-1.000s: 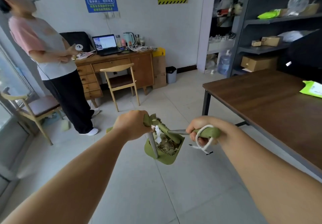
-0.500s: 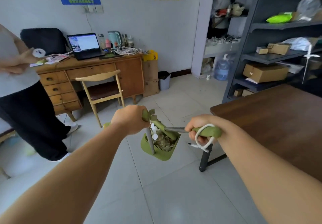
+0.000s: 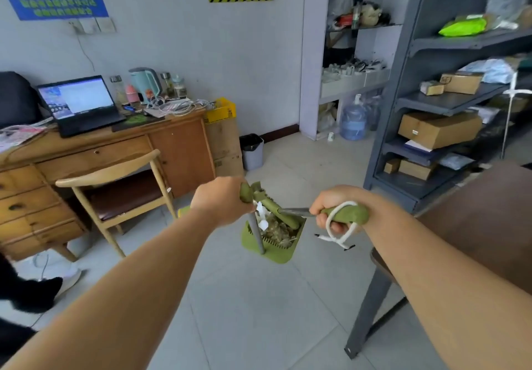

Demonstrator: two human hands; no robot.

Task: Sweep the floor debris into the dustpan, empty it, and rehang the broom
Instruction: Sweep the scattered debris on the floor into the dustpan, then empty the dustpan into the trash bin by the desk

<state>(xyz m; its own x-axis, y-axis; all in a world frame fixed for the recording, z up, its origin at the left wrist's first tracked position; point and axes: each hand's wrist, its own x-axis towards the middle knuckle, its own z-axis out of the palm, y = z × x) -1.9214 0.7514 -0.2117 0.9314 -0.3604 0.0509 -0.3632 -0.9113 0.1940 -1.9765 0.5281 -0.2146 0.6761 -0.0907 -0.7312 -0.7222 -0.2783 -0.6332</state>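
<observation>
Both hands have kept their grip while the view swung rightward across the room: the standing person has slid almost out of sight at nine o'clock, and the grey bin has drifted in toward the centre.

Nearest, the left hand [image 3: 221, 201] is curled round the green top of the dustpan handle, its grey pole dropping straight down. At three o'clock from it, the right hand [image 3: 335, 211] is wrapped round the green broom grip [image 3: 347, 215], a white hanging loop [image 3: 338, 233] dangling below the knuckles. Between and just beneath the hands hangs the green dustpan [image 3: 273, 243], clear of the floor and filled with crumpled paper and debris [image 3: 276, 227]; the broom's shaft runs across into it, and its head seems to lie on the load. A dark table [image 3: 475, 225] edge and leg sit at four o'clock.

Farther off, at twelve o'clock, the grey bin [image 3: 252, 151] stands against the wall beside stacked cardboard boxes [image 3: 224, 142], with a wooden chair [image 3: 115, 185] and desk [image 3: 95, 151] at ten o'clock and grey shelving [image 3: 449, 102] at two.

Sweeping looks done; emptying is next. The load sits high, so a tilt or swing on the walk could spill scraps. Clipping the table leg or chair would jolt the pan too.
</observation>
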